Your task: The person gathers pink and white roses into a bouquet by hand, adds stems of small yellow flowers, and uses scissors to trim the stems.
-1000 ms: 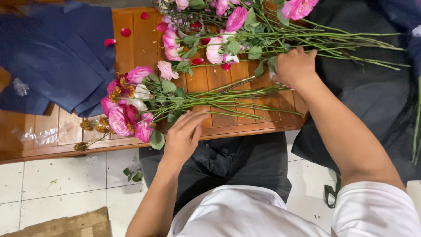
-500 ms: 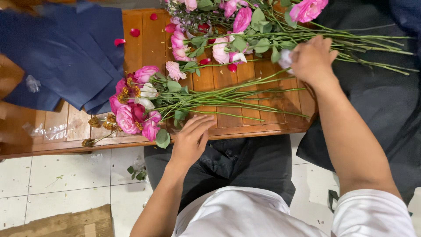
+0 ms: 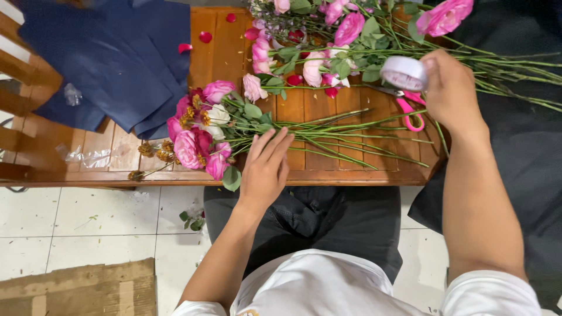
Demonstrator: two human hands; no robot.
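A wooden slatted table (image 3: pixel 231 58) is being viewed from above, with a bouquet (image 3: pixel 205 131) being laid across its near half. The bouquet is being shown as a cluster of pink and magenta roses mixed with one white bloom and small dried brown sprigs, the heads pointing left and the long green stems (image 3: pixel 345 131) fanning out to the right, roughly parallel to the table's front edge. The left hand (image 3: pixel 266 167) is being pressed flat on the stems just behind the flower heads, fingers extended and slightly spread, nothing being gripped. A white roll of tape (image 3: pixel 404 73) is being held up in the right hand (image 3: pixel 453 90), the fingers being curled closed around it above the far right part of the table. Pink-handled scissors (image 3: pixel 407 108) are being left lying on the wood just beneath that hand, beside the stem ends. A second, looser heap of pink roses (image 3: pixel 351 26) with leafy stems is being kept along the far edge, its stems running off to the right over dark cloth (image 3: pixel 527 134). Sheets of dark blue wrapping paper (image 3: pixel 111 58) are being spread over the table's left end, and red petals (image 3: pixel 205 37) are being seen scattered near them.
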